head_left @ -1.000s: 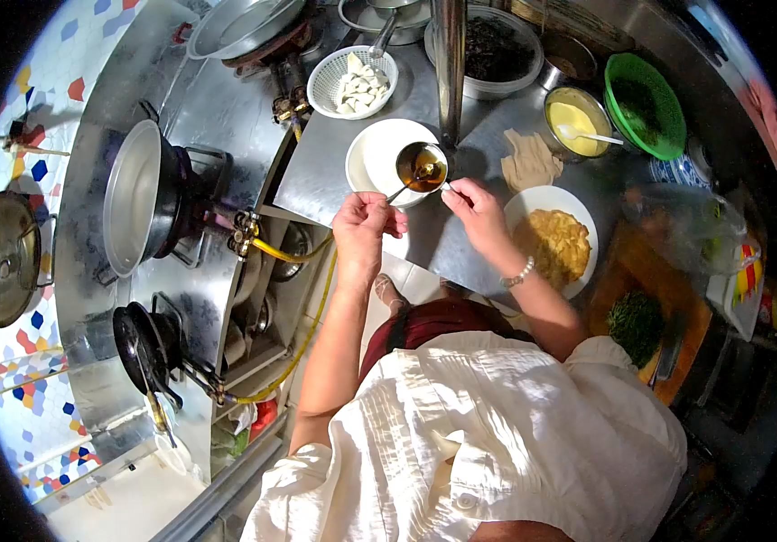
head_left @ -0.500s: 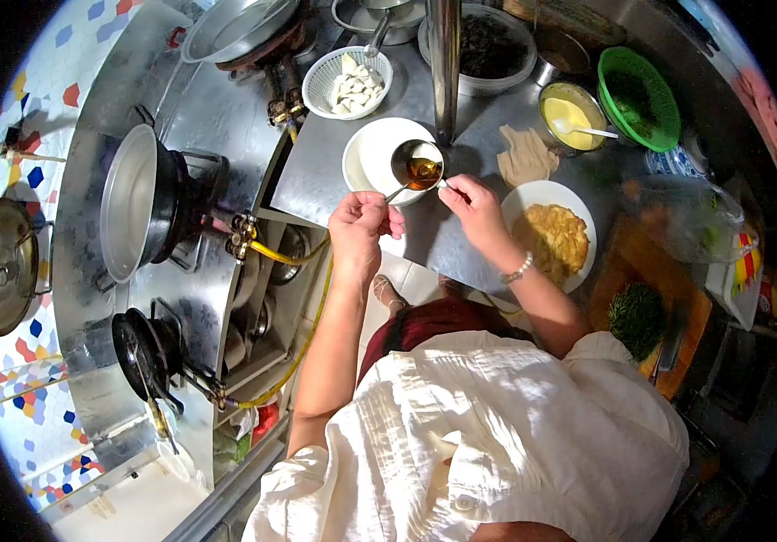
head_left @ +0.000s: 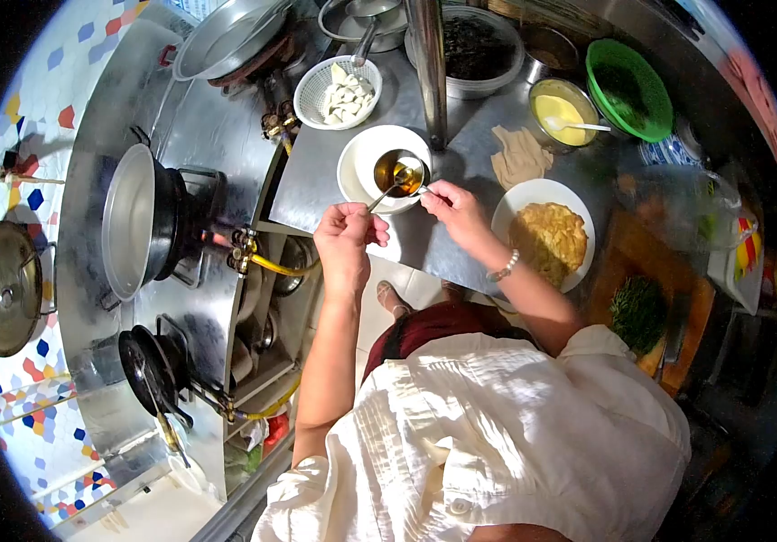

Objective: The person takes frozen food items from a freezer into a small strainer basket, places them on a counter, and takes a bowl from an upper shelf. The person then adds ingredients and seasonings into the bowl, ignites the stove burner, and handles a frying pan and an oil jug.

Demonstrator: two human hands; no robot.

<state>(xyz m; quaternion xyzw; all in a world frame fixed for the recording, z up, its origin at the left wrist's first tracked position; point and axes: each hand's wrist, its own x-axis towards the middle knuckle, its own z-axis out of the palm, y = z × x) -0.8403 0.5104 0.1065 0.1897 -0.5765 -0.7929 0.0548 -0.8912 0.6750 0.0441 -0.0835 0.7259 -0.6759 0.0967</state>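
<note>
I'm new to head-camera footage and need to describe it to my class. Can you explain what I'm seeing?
There's no robot here: a camera worn on a person's head looks down at two bare hands. The left hand holds a spoon dipping into a small metal cup of amber liquid; the right hand's fingers hold the cup's side. The cup appears held over a white bowl. The metal counter also bears a colander of white pieces and a plate of golden-brown food.

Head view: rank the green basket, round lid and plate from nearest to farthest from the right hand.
1. Plate, just right of the right hand.
2. Green basket, upper right.
3. Round lid, far left edge.
</note>
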